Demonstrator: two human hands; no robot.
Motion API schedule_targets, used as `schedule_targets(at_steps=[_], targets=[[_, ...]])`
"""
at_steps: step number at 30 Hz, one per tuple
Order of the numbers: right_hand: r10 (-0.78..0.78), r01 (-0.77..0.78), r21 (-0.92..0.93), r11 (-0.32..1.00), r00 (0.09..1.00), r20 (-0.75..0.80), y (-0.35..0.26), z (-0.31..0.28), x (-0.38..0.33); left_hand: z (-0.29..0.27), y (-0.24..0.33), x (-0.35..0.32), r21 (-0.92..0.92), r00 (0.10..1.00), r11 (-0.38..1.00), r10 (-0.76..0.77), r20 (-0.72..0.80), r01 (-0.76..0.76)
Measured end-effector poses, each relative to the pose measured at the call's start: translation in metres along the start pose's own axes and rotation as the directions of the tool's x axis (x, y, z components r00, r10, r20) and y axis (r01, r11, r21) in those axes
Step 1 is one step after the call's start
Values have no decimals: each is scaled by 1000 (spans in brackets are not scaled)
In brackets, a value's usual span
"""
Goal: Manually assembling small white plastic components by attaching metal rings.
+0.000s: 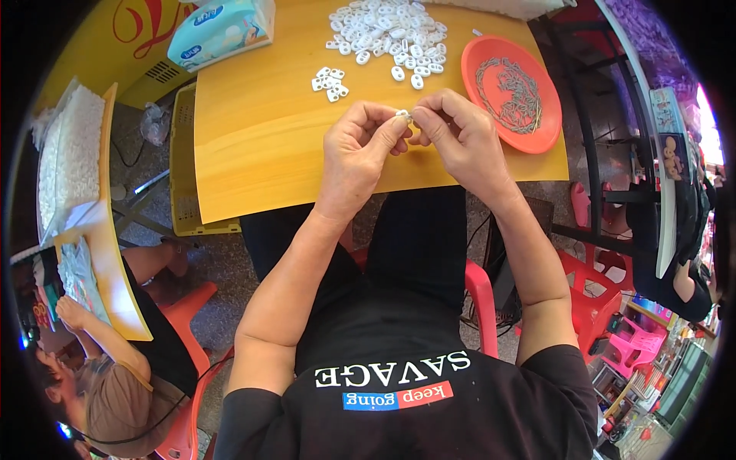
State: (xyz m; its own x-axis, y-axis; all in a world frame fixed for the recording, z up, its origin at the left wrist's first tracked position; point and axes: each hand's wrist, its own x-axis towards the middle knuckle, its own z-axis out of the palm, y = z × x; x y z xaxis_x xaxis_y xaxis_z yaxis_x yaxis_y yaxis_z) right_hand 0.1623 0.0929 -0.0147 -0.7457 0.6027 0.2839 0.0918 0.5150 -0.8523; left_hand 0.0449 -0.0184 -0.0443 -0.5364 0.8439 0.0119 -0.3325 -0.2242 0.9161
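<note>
Above the near half of the yellow table (253,153), my two hands meet at the fingertips. My left hand (362,142) pinches a small white oval plastic piece (402,113) between thumb and fingers. Against it, my right hand (460,138) is closed in a pinch; a tiny greyish bit shows at its fingertips, too small to name. Beyond my hands lies a heap of white oval pieces with two holes (387,31). A smaller cluster of white pieces (330,83) sits to its left. Right of my right hand, a red plate (548,92) carries many thin grey metal pins (512,96).
A blue tissue pack (222,34) stands at the far left corner of the table. Below that side is a yellow crate (184,169). A red plastic chair (481,299) is under me. At the left, another person (115,383) works at a separate table.
</note>
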Motion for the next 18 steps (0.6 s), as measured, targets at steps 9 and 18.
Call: schedule_targets(at_steps=[9, 18], targets=[[123, -124, 4, 992, 989, 84, -2, -5, 1, 3, -1, 0, 137, 1000, 990, 23, 9, -24], [200, -209, 80, 975, 974, 110, -1, -12, 21, -2, -2, 2, -14, 999, 999, 33, -27, -33]])
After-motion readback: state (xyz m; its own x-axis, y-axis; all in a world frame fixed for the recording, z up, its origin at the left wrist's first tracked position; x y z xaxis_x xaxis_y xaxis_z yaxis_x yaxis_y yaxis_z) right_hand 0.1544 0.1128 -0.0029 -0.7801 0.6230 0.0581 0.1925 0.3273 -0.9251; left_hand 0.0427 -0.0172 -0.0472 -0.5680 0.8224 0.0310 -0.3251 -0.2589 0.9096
